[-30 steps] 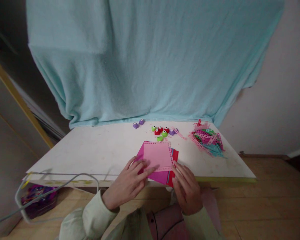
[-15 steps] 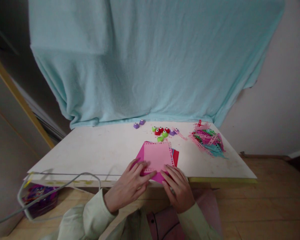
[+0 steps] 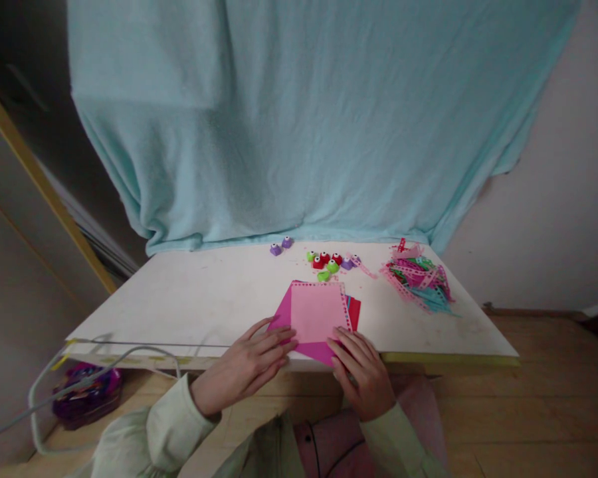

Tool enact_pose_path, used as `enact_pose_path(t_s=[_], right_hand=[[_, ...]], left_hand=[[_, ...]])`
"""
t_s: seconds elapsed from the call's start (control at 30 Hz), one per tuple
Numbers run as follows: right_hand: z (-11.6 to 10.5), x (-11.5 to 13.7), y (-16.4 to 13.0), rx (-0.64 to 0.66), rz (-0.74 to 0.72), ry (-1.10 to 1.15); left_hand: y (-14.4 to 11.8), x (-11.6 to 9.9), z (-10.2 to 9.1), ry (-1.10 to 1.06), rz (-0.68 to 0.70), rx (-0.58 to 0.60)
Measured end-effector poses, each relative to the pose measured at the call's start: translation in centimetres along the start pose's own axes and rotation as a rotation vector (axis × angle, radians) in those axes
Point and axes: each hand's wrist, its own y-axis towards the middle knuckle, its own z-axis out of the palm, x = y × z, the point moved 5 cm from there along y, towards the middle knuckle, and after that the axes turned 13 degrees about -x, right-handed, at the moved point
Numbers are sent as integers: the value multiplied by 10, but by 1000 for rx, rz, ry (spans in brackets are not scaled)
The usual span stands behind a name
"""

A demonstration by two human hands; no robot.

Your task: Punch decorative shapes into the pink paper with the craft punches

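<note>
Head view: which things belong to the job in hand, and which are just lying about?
Job in hand:
- pink sheet, touched by left hand and right hand
- magenta sheet and red sheet beneath
- punches, probably, given the pink sheet's dotted edges

Lying about:
- strips, possibly offcuts
- cable

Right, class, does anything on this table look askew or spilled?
Yes. The magenta sheet sits at an angle beneath the light pink sheet, so their edges don't line up. Tiny pink specks lie around the craft punches, like spilled scraps, and the patterned strips on the right lie in a tangled heap.
</note>
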Motion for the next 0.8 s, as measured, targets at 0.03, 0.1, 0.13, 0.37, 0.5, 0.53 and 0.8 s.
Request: enact_pose_path(t_s=[0.03, 0.1, 0.13, 0.37, 0.5, 0.53, 0.8], right_hand=[[-2, 1, 1, -3, -6, -19], [-4, 7, 4, 2, -22, -63], [-4, 12, 6, 13, -36, -80], [8, 42, 28, 103, -91, -53], [6, 34, 29, 101, -89, -78], [4, 30, 28, 97, -98, -86], [-21, -11, 4, 14, -125, -159]], left_hand=[[-1, 0, -1, -9, 0, 2], [-1, 1, -1, -25, -11, 0], [-1, 1, -1, -30, -21, -4], [2, -4, 4, 25, -59, -24], [6, -5, 6, 44, -49, -36], [6, -4, 6, 41, -45, -40], [0, 1, -1, 55, 6, -32]])
